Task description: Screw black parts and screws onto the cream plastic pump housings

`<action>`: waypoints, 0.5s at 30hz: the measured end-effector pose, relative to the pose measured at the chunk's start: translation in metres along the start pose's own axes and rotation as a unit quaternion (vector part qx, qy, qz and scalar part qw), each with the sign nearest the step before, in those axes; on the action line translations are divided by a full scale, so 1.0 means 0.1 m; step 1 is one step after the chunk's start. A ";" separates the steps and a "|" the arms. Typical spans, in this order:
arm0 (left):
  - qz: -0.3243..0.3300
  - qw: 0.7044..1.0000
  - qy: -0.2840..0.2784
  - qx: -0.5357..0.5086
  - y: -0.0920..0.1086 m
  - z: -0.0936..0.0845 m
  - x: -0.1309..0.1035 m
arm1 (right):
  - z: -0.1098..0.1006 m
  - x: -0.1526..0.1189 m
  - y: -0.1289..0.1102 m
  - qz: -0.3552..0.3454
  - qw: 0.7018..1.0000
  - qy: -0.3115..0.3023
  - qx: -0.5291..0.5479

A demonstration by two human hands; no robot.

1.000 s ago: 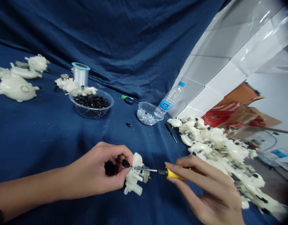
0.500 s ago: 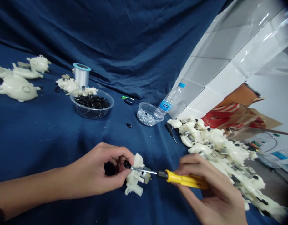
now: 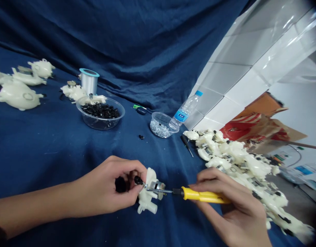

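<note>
compared with one second ago, the right hand [image 3: 232,206] sits further back on the yellow screwdriver [image 3: 196,195], so more of its handle shows in front of the fingers. since half a second ago, the screwdriver tip is shifted a little nearer to the person.

the right fingers pinch the handle between thumb and the other fingers, and the shaft points to the left hand [image 3: 110,187]. the left fingers are pressed together around a small black piece [image 3: 138,180], at the edge of a white part [image 3: 147,200]. this white part is just right of the left fingertips and carries a silver motor [image 3: 161,186]; the metal shaft passes over it. the screwdriver tip is just beside the left fingertips, but whether it touches a screw is too small to tell.

on the blue cloth [image 3: 70,147], well beyond the left fingers, a clear bowl [image 3: 96,124] holds many black pieces [image 3: 102,110], and behind it stands a spool [image 3: 89,84]. beyond both hands, a smaller bowl [image 3: 175,130] holds shiny metal pieces [image 3: 159,128]; a tilted bottle [image 3: 186,108] is beside it. beyond the right fingers lies a black screwdriver [image 3: 186,144], near a pile of white parts [image 3: 240,157].
</note>
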State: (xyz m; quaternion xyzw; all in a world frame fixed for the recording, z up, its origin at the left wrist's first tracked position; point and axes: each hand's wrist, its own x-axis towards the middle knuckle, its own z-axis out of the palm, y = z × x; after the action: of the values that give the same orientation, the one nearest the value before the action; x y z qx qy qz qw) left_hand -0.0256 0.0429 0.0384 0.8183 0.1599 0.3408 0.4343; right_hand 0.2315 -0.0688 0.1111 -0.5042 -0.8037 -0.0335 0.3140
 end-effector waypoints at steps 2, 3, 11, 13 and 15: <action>0.002 1.000 0.005 0.002 0.01 0.00 0.00 | -0.01 -0.01 0.01 -0.004 1.000 0.004 -0.009; 0.000 1.000 0.005 0.002 0.01 0.00 0.00 | -0.01 -0.02 0.01 -0.007 1.000 0.004 -0.013; -0.007 1.000 0.000 -0.001 0.00 -0.01 0.00 | -0.03 -0.02 0.04 -0.021 0.999 -0.013 -0.040; -0.006 1.000 0.003 0.007 0.00 -0.01 0.00 | -0.02 -0.02 0.04 -0.020 0.999 -0.011 -0.035; -0.002 1.000 0.006 0.007 0.01 -0.01 0.00 | -0.02 -0.01 0.02 -0.020 0.999 -0.007 -0.029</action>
State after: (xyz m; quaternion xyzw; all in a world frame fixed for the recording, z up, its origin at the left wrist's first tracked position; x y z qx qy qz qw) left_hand -0.0263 0.0432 0.0393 0.8192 0.1670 0.3433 0.4281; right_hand 0.2345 -0.0696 0.1115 -0.4974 -0.8146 -0.0597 0.2924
